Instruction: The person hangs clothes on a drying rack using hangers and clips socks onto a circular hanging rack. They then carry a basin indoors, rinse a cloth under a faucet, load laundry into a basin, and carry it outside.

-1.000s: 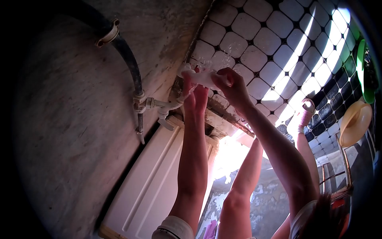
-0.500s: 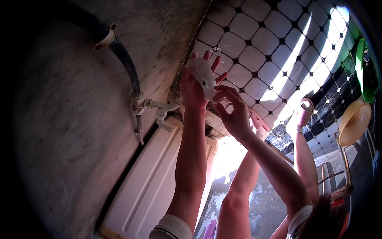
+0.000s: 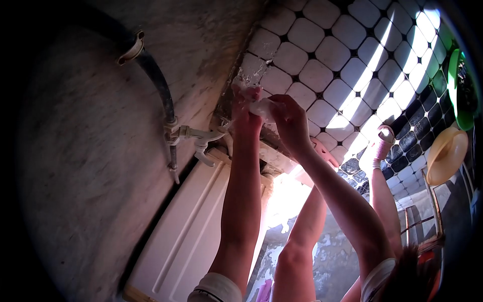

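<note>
A translucent whitish item point(image 3: 262, 109), whose exact kind I cannot make out, is between my hands beside the tap point(image 3: 201, 139). My right hand point(image 3: 292, 121) pinches its right end. My left hand point(image 3: 246, 108) is at its other side with the fingers curled in; water and blur hide part of them. Water splashes above my left fingers, over the tiled floor point(image 3: 317, 75). The tap's spout points toward my left wrist.
A dark hose point(image 3: 157, 75) runs down the wall point(image 3: 95, 136) to the tap. Below stands a white ridged panel point(image 3: 193, 221). At the right are a yellow basin point(image 3: 447, 156), a green basin point(image 3: 459, 90) and a rusty metal frame point(image 3: 436, 211). My sandaled foot point(image 3: 378, 149) is on the tiles.
My left hand, spread open under the whitish item half a second ago, has curled its fingers. The item has shifted and bunched up near my right fingers. The splash has grown.
</note>
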The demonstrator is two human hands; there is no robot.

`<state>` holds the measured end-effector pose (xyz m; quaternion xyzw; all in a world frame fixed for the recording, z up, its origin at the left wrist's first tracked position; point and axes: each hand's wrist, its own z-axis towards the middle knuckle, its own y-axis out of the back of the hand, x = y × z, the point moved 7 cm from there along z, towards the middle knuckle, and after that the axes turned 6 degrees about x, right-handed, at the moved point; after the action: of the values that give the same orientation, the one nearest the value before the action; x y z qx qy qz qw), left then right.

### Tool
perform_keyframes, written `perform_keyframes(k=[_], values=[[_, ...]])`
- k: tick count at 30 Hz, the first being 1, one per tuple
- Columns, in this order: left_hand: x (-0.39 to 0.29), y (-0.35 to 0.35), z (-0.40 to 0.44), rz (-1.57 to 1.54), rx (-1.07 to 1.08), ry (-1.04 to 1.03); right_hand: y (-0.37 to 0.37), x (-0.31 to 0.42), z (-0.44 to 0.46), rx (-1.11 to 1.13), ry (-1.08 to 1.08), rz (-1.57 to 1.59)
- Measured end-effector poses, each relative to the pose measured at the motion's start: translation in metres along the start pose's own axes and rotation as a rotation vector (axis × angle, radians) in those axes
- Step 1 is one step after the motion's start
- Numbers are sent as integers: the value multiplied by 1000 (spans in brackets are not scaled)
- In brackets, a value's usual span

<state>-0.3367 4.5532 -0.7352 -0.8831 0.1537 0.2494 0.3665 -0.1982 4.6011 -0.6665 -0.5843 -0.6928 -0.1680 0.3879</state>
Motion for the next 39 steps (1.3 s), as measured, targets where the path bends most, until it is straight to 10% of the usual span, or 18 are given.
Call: perform_keyframes(k=[2,3,6,8,13,16,19,20,27,30,34,39], values=[[6,7,-11,-328,71,176,-14,-8,15,13,7,101],[1,-17,-8,-477,460,179,-23,-11,22,14,-23,138],[-2,-50,-26,-401,10,70,-45,7,27,-66,100,-123],[-5,-77,-36,-293,288,140,-51,11,31,-11,127,-284],[2,6,-39,45,-280,100,-39,0,45,103,207,-306],[4,8,-25,114,-96,-16,-27,9,41,100,-45,-297],[-3,-35,-20,-449,379,76,-22,14,23,-32,223,-205],[-7,-34,-16,-433,233,59,-13,6,19,-33,191,-154],[-18,-47,-19,-430,-148,82,111,-95,-14,-121,-124,-297],[-9,-10,-15,-395,307,164,177,-110,-31,-116,-179,-426],[-18,24,-28,-52,-225,126,288,-89,-42,-256,-205,-654],[-40,59,-48,-51,-168,114,481,-73,-43,-780,-318,-144]])
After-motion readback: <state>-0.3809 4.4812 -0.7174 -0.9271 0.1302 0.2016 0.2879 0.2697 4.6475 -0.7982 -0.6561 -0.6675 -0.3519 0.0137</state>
